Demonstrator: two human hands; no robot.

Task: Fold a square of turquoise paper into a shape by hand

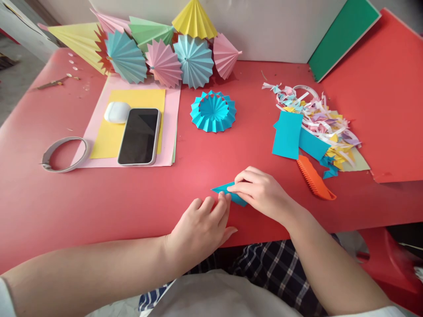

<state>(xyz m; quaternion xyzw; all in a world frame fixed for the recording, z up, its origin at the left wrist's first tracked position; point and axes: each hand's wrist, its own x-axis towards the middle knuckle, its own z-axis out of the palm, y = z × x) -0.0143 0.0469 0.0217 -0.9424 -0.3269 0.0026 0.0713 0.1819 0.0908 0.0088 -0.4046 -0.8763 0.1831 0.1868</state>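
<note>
A small folded piece of blue paper [238, 199] lies on the red table near its front edge, with a pointed tip toward the left. My right hand [264, 191] presses its fingertips together on the upper side of the paper, hiding part of it. From the lower left, my left hand [203, 224] holds the paper against the table with bent fingertips, its thumb pointing off to the right. Beyond both hands stands a pleated blue paper ring [213, 112]. To the right are a flat blue paper rectangle [287, 135] and an orange toothed cutter or comb [313, 178].
Pleated paper umbrellas [193, 61] line the back wall. A phone [139, 136] and a white earbud case [117, 112] rest on yellow and pink sheets [168, 105] at left, near a pale looped band [66, 154]. Paper scraps [317, 110] heap at right beside a green board [345, 37].
</note>
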